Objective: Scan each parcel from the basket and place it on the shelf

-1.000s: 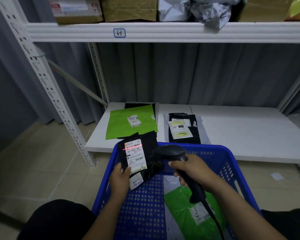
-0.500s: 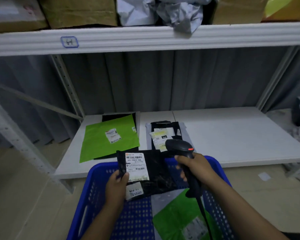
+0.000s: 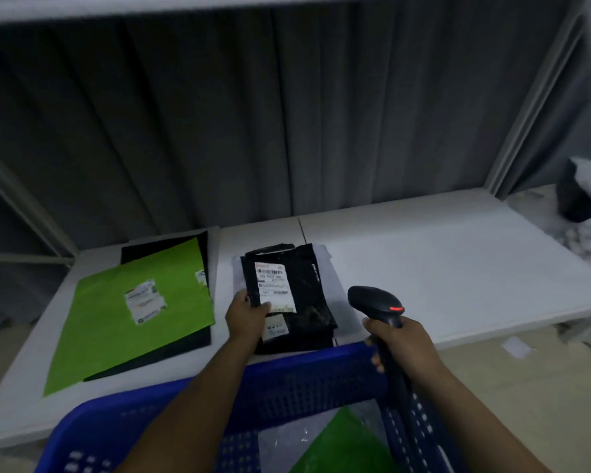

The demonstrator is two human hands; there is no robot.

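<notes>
The black parcel point(image 3: 304, 295) is over the lower shelf point(image 3: 458, 268), on a pile of parcels point(image 3: 304, 343). I cannot tell if it already rests there. The left hand point(image 3: 248, 317) pinches its left edge, thumb on the white label. To the right the white shelf board runs wide, up to the upright post. To the left a green parcel point(image 3: 133, 308) lies near, not touching.

Half a second ago this parcel was above the blue basket point(image 3: 304, 380) — now it is past the rim.

The right hand point(image 3: 401, 346) has its fingers curled round the barcode scanner point(image 3: 377, 303), at the basket's rim and apart from the parcel. Another green parcel point(image 3: 342, 445) lies in the basket.
</notes>
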